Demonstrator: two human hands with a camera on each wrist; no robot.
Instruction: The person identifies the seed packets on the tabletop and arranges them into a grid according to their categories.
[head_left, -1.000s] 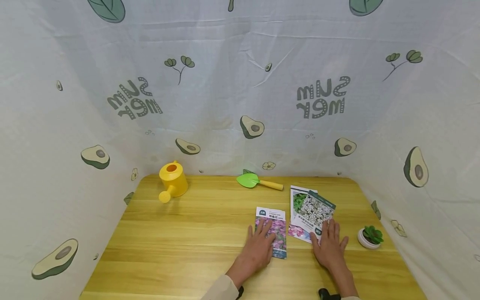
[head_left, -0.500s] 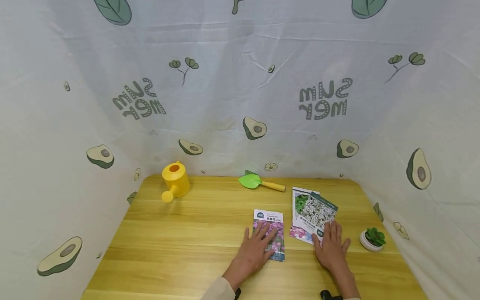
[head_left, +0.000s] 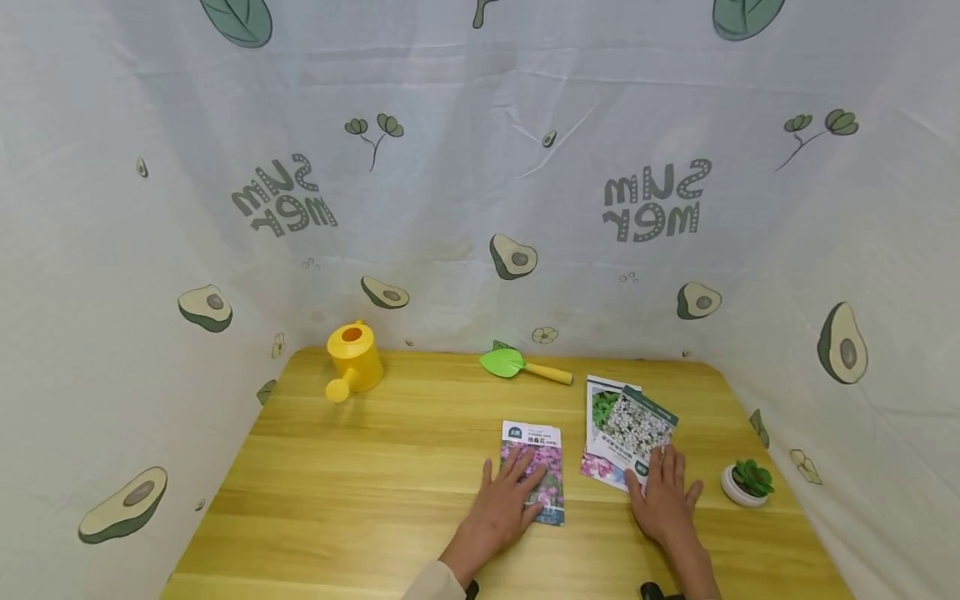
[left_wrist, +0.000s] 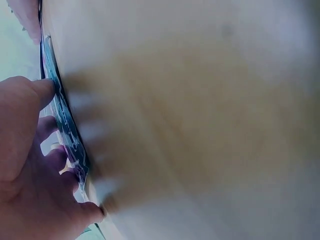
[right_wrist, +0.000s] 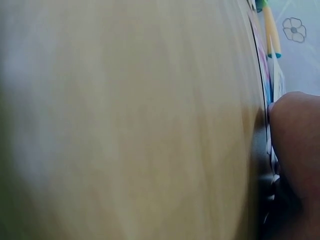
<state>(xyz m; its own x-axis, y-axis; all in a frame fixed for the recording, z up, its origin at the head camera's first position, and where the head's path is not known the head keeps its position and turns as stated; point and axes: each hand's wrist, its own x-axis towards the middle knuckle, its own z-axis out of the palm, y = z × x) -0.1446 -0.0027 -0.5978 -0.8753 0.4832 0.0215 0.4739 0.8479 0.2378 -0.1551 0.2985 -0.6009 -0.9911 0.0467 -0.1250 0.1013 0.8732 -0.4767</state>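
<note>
Spread over a pink-flowered seed packet [head_left: 551, 475] on the table, my left hand [head_left: 491, 512] lies with its fingers across the printed front. The left wrist view has that packet's bluish edge [left_wrist: 67, 120] under the thumb and fingers of the left hand [left_wrist: 25, 160]. Farther right, my right hand [head_left: 663, 500] rests its fingertips on the lower end of a white-flowered seed packet [head_left: 637, 423]. Beneath it lie other packets, one with green leaves [head_left: 602, 404] and one with pink petals [head_left: 597, 468]. Only part of the right hand [right_wrist: 300, 135] shows in the right wrist view.
A yellow watering can [head_left: 356, 362] stands at the table's back left. Near the back edge lies a green trowel [head_left: 504, 362] with a yellow handle. A small potted succulent [head_left: 748, 481] stands right of my right hand. Printed cloth [head_left: 450, 167] encloses the table's back and sides.
My left hand has slid the pink-flowered packet a little to the left, widening its gap from the pile. The right hand and pile stay in place. The head view has shifted slightly.
</note>
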